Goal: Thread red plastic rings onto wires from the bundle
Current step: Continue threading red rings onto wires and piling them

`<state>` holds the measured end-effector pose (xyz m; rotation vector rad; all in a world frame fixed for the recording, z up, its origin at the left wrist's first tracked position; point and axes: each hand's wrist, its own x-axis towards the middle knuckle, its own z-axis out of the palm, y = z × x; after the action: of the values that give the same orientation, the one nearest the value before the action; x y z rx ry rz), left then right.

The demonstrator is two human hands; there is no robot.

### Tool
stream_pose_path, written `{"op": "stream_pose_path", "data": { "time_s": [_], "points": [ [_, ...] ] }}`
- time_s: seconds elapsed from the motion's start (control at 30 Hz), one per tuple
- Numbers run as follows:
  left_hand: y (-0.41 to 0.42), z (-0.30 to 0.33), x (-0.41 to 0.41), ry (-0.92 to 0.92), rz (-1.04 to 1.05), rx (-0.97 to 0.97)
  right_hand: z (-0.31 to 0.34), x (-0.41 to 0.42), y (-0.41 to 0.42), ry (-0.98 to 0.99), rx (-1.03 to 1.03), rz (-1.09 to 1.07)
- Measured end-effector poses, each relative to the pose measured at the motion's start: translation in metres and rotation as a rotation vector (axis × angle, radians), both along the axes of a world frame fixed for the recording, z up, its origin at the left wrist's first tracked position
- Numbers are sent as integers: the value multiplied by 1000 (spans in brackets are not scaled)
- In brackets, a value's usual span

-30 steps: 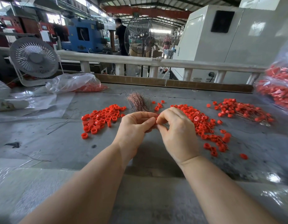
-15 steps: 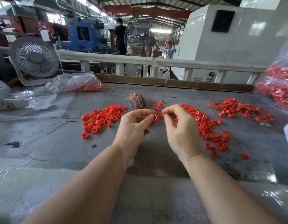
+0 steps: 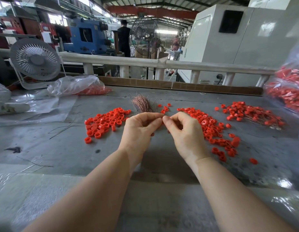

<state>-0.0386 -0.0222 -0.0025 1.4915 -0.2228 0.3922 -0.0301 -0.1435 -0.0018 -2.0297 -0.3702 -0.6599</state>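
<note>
On the grey tabletop (image 3: 61,148), a copper-brown wire bundle (image 3: 142,104) lies far centre. Loose red plastic rings (image 3: 105,123) lie left of it, another ring pile (image 3: 210,126) right. A white desk fan (image 3: 35,59) stands far left.

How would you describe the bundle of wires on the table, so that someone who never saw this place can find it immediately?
Start at the grey table and find the two hands meeting at its middle. Just beyond the left hand's fingertips lies the wire bundle, between two spreads of red rings. It is the only brownish, copper-coloured tuft, fanning out like a brush among round red pieces.
</note>
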Motion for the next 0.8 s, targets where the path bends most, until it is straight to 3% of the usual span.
{"op": "stream_pose_path", "data": {
  "time_s": [0.3, 0.6, 0.8],
  "points": [
    [-1, 0, 0, 7, -57, -22, 0, 0, 0, 21, 48, 121],
    [-2, 3, 0, 219, -316, -314, 1, 1, -2, 27, 182, 211],
    [-2, 3, -1, 244, -369, -333, 0, 3, -3, 39, 210, 237]
  ]
}}
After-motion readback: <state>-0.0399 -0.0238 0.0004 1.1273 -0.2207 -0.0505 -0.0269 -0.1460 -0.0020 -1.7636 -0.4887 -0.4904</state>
